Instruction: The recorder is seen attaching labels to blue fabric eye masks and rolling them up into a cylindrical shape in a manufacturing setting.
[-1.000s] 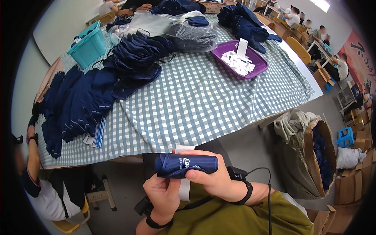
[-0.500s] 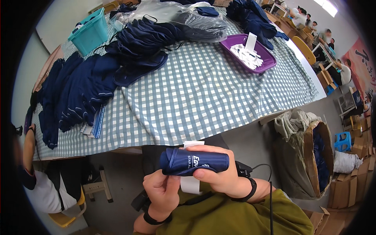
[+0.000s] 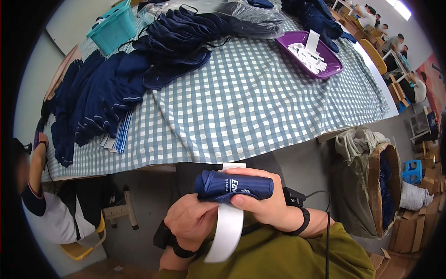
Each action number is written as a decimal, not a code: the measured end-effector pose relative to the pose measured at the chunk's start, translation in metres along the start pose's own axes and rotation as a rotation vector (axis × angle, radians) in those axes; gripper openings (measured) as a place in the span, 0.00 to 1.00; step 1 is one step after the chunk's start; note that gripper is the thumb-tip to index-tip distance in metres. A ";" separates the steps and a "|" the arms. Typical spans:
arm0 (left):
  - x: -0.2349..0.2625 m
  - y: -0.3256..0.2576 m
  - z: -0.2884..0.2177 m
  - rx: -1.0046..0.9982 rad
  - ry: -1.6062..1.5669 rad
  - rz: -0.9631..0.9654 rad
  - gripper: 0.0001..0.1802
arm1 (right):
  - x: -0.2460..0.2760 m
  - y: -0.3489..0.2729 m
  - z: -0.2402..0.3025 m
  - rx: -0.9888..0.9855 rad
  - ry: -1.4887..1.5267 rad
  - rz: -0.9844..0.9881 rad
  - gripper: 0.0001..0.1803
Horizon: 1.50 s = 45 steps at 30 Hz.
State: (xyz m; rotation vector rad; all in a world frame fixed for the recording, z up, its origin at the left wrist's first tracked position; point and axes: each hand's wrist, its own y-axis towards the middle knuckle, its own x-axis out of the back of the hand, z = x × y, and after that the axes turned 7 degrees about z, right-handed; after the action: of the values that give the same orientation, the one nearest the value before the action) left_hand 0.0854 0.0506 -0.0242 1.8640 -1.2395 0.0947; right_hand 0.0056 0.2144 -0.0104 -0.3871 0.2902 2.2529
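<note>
Both hands now clasp the rolled navy fabric bundle: right hand on top, left hand beneath. A white paper band, barely visible a second ago, now curls down around it.

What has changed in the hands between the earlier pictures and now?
The white strip now hangs lower, curving down below the rolled navy cloth. The left hand has moved onto the strip. The right hand still grips the roll. The table is unchanged.

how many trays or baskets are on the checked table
2. A teal basket sits at the far left of the table, beside the navy garments. A purple tray holding white slips stands at the far right. More could be hidden under the piled clothes.
</note>
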 end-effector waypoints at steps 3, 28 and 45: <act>-0.004 -0.001 0.002 -0.033 0.027 -0.093 0.14 | -0.002 -0.001 -0.001 -0.013 -0.009 -0.004 0.24; -0.004 0.008 0.000 0.029 -0.376 -0.103 0.15 | 0.006 -0.007 -0.010 0.006 -0.288 0.112 0.35; -0.007 0.002 -0.004 0.310 -0.485 -0.022 0.26 | 0.017 0.000 -0.017 0.370 -0.557 0.177 0.32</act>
State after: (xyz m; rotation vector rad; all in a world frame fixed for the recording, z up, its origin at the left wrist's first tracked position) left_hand 0.0819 0.0575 -0.0239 2.2527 -1.6001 -0.2012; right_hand -0.0018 0.2209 -0.0322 0.4711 0.4442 2.3069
